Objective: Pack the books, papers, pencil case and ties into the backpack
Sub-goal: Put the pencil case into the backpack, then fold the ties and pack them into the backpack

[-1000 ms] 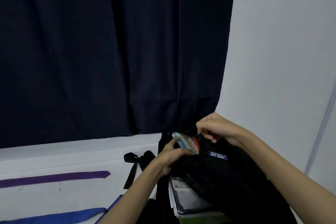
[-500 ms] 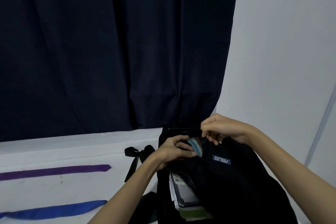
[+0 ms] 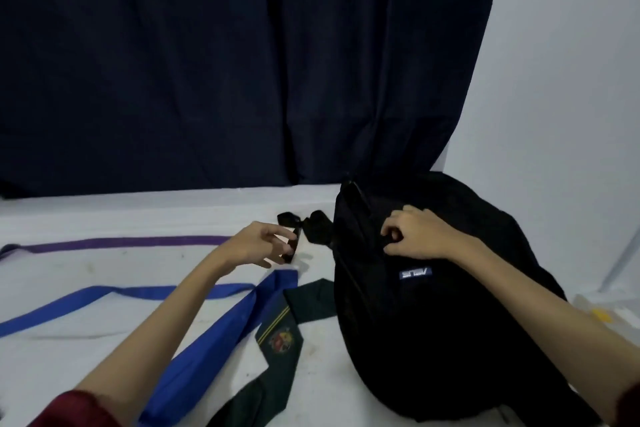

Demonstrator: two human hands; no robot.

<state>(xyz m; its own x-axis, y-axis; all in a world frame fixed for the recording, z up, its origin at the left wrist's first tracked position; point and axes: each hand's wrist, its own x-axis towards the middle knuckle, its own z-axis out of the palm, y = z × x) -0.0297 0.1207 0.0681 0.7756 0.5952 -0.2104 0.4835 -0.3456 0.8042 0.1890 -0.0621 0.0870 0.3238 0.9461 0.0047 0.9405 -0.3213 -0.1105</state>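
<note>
A black backpack point(image 3: 433, 315) stands on the white surface at the right. My right hand point(image 3: 415, 236) pinches the fabric at its top, above the small logo patch. My left hand point(image 3: 259, 246) is out to the left of the bag, fingers apart, touching the strap of a black bow tie point(image 3: 306, 222). A purple tie point(image 3: 121, 242) lies flat farther left. A blue tie point(image 3: 214, 333) runs under my left forearm. Beside the blue one, a dark green tie with a crest point(image 3: 280, 343) lies against the bag's foot. No books, papers or pencil case are visible.
A dark curtain point(image 3: 242, 62) hangs behind the surface and a pale wall point(image 3: 561, 80) rises at the right. Some white things with a yellow patch point(image 3: 597, 315) lie right of the backpack.
My left hand pushed the pencil case into the backpack's opening, then came out and moved left to the black bow tie. The view tilted down, revealing the green tie.
</note>
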